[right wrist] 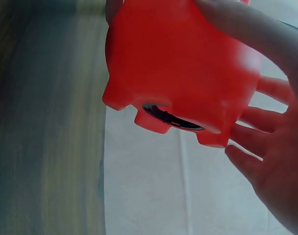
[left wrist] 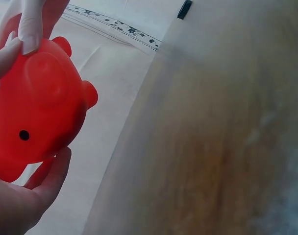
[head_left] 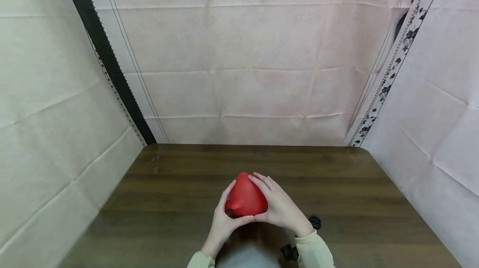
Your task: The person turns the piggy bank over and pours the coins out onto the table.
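Observation:
A red piggy bank [head_left: 247,198] is held up between both hands above the wooden table. My left hand [head_left: 223,223] grips it from the left, and my right hand [head_left: 280,206] from the right, with the thumbs meeting at the near side. In the left wrist view the face of the piggy bank [left wrist: 51,93] shows a snout and black dot eyes. The right wrist view shows stubby legs and a black oval plug [right wrist: 171,119] on its underside. Fingers of the right hand [right wrist: 281,142] spread along its side there.
The brown wooden table [head_left: 179,172] spreads below the hands. White cloth [head_left: 239,51] hangs behind it, with more at both sides. Two small black objects, one a round piece [head_left: 315,222], show by the right sleeve [head_left: 314,248].

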Available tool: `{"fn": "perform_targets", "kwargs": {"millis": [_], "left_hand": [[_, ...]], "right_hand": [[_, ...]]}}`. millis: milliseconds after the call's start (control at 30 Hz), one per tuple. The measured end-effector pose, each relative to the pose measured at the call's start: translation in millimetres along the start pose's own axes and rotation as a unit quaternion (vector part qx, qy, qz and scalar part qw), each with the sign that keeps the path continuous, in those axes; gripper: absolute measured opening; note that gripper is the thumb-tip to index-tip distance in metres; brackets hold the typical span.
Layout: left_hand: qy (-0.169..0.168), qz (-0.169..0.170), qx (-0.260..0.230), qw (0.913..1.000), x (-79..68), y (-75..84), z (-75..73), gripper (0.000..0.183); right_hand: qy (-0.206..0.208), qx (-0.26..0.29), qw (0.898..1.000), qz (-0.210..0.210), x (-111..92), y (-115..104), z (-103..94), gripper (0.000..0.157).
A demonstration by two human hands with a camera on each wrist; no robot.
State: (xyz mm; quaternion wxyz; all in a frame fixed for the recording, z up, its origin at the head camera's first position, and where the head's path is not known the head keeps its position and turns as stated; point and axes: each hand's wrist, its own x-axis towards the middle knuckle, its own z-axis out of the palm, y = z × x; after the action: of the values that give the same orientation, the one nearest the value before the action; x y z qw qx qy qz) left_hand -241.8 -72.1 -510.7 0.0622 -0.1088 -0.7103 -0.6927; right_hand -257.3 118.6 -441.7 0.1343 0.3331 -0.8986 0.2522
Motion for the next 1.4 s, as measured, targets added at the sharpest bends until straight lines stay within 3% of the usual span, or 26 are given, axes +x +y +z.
{"fn": "perform_targets", "kwargs": {"millis": [200,433,700,1000,1100,1267,1400], "left_hand": [[0.004,0.018,-0.02,0.9996,2.0,1.2,2.6,0.098],[-0.002,0.053,-0.064,0.9966,11.2,11.5,1.6,0.1],[-0.004,0.026,-0.109,0.9937,18.5,21.8,-2.2,0.084],[-0.005,0.056,-0.115,0.9918,29.1,27.8,-0.1,0.078],[-0.016,0.042,-0.133,0.9901,31.4,26.6,1.6,0.077],[-0.059,-0.011,-0.164,0.9846,32.7,19.2,4.0,0.076],[-0.071,-0.016,-0.175,0.9819,32.6,18.1,5.2,0.076]], "right_hand": [[0.004,0.061,0.998,0.032,-3,4,-2.8,0.097],[0.063,0.121,0.99,0.039,-3,15,-7.3,0.1],[0.088,0.207,0.971,0.083,-6,25,-9.3,0.094],[0.096,0.286,0.948,0.101,-6,32,-15.0,0.094],[0.094,0.316,0.939,0.1,-6,33,-14.9,0.092],[0.084,0.372,0.918,0.106,-8,33,-10.8,0.089],[0.078,0.406,0.905,0.097,-8,34,-6.5,0.089]]}}
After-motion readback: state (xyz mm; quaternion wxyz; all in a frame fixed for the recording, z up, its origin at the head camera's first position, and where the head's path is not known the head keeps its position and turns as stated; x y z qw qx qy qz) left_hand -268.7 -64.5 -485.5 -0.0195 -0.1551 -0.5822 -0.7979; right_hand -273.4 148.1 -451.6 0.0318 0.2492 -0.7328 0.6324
